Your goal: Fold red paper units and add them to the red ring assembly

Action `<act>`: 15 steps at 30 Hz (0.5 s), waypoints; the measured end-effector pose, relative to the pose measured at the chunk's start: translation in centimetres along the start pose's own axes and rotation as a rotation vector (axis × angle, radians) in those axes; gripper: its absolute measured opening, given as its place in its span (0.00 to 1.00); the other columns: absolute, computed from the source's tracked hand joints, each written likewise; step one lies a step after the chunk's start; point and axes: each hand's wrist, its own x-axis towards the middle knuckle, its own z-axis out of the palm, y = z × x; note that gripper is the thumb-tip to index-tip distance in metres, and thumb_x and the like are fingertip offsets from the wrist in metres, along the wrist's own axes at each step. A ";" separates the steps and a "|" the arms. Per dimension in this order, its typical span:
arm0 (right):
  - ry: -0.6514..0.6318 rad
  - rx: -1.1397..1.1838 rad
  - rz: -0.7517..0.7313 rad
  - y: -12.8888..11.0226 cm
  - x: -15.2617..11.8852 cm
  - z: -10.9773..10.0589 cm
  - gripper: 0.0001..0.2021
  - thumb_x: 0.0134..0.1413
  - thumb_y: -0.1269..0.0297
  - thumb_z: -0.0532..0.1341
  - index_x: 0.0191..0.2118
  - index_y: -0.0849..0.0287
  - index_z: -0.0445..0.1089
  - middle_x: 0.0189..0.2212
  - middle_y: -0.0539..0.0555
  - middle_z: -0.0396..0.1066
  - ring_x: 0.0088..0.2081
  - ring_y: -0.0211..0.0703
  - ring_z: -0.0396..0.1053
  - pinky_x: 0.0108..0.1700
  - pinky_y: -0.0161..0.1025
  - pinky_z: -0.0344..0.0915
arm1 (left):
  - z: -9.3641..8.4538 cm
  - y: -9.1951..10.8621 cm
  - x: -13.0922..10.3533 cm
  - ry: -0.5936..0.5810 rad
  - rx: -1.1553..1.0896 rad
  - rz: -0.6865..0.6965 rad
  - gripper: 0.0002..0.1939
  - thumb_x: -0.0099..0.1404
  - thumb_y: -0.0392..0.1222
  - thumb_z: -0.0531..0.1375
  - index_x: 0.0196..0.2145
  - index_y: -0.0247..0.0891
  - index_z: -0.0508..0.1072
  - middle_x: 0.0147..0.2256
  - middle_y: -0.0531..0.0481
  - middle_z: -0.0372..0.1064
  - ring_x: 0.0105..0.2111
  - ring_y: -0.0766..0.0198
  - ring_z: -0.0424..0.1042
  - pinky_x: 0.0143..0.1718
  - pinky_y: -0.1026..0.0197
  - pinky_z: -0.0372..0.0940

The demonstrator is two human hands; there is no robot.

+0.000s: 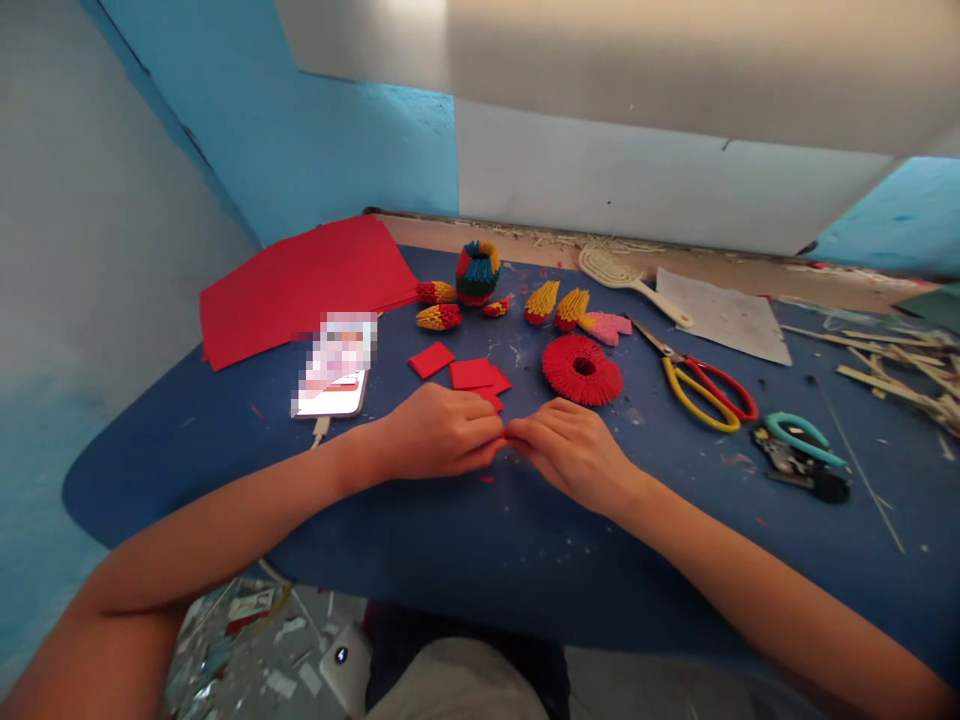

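My left hand (448,430) and my right hand (574,450) meet over the blue table, fingers pinched together. Between their fingertips a bit of red paper (505,434) shows; the fingers cover most of it. Just beyond my left hand lie several small red paper pieces (471,374), some overlapping. A red ring of folded paper (582,369) with a hole in its middle lies flat beyond my right hand. Farther back stands a multicoloured folded-paper pot (478,272), with red and yellow folded-paper cones (439,317) around it.
Large red sheets (307,285) and a plugged-in phone (337,365) lie at the left. To the right are scissors (697,380), a turquoise-handled tool (806,445), a cream hairbrush (630,280), a white sheet (724,315) and thin strips (896,370). A wall closes off the back.
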 end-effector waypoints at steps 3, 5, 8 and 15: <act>-0.033 0.045 0.006 -0.1 -0.1 0.1 0.08 0.60 0.68 0.53 0.33 0.63 0.68 0.22 0.51 0.71 0.24 0.37 0.68 0.32 0.35 0.62 | -0.4 -0.2 0.1 -0.069 0.010 0.080 0.14 0.66 0.38 0.48 0.27 0.34 0.69 0.25 0.49 0.69 0.25 0.67 0.67 0.26 0.65 0.59; -0.033 0.072 0.016 -0.1 -0.1 0.1 0.08 0.60 0.68 0.52 0.33 0.62 0.67 0.22 0.51 0.71 0.25 0.36 0.68 0.32 0.35 0.61 | -0.5 -0.2 0.1 -0.065 -0.017 0.117 0.14 0.67 0.38 0.48 0.27 0.34 0.68 0.25 0.49 0.69 0.26 0.68 0.66 0.27 0.65 0.59; -0.018 0.096 0.015 -0.2 -0.1 0.0 0.08 0.61 0.68 0.52 0.35 0.61 0.67 0.23 0.51 0.71 0.25 0.36 0.68 0.32 0.35 0.61 | -0.6 -0.2 0.1 -0.009 0.005 0.132 0.14 0.67 0.38 0.49 0.25 0.34 0.67 0.25 0.49 0.69 0.26 0.67 0.65 0.27 0.65 0.58; -0.061 0.055 -0.034 0.0 -0.4 0.0 0.08 0.60 0.73 0.51 0.34 0.63 0.66 0.21 0.51 0.69 0.24 0.37 0.65 0.32 0.35 0.61 | 0.0 -0.4 -0.1 -0.025 0.140 0.158 0.12 0.67 0.40 0.50 0.28 0.35 0.66 0.27 0.51 0.69 0.26 0.65 0.64 0.26 0.62 0.57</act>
